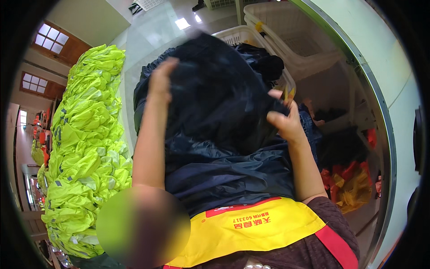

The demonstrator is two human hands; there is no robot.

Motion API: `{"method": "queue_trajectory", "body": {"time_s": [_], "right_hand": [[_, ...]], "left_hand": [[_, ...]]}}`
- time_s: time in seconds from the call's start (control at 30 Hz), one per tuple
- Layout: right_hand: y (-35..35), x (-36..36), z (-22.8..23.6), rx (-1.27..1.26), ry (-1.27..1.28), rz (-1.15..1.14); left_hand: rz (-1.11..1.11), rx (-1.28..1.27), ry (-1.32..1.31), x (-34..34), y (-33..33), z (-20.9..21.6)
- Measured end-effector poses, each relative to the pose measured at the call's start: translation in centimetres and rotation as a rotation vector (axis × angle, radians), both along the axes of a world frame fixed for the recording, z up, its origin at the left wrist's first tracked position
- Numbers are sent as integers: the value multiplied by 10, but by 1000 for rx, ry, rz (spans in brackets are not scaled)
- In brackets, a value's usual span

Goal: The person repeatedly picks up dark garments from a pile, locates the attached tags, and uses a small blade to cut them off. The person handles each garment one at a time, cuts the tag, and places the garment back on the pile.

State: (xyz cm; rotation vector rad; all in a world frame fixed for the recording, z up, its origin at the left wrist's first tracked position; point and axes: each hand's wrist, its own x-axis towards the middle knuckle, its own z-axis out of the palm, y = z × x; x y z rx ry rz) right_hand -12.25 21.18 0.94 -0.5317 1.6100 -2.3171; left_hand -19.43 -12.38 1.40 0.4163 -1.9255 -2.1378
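Note:
A dark navy, almost black garment (215, 89) is spread between my two hands, its upper edge smeared by motion. My left hand (162, 80) is closed at the garment's left edge, a little blurred, with some fingers hidden. At the right edge, my right hand (286, 119) pinches the cloth, thumb toward the fingers. Beneath it, more dark navy shiny fabric (233, 175) lies in folds across my lap, reaching up to my yellow apron (255, 228).
To the left rises a long stack of neon yellow-green garments (89, 143). Beyond my right hand stands a white plastic basket (244, 33) with dark clothing in it. A metal-edged table (378, 103) curves along the right, with orange and red bags (349, 186) below it.

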Motion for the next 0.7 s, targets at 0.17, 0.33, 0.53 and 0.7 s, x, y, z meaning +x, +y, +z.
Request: {"method": "queue_trajectory", "body": {"time_s": [0.17,0.33,0.53,0.7], "right_hand": [[-8,-28,-33,-228,-158,-107],[4,-28,-48,-237,-350,-37],[44,-36,-42,222,-294,12],[47,-59,-11,637,177,32]], "left_hand": [[-372,563,-37,18,-45,69],[-316,595,-110,51,-40,43],[-60,410,16,97,-14,20],[-662,-66,307,148,-19,29]]}}
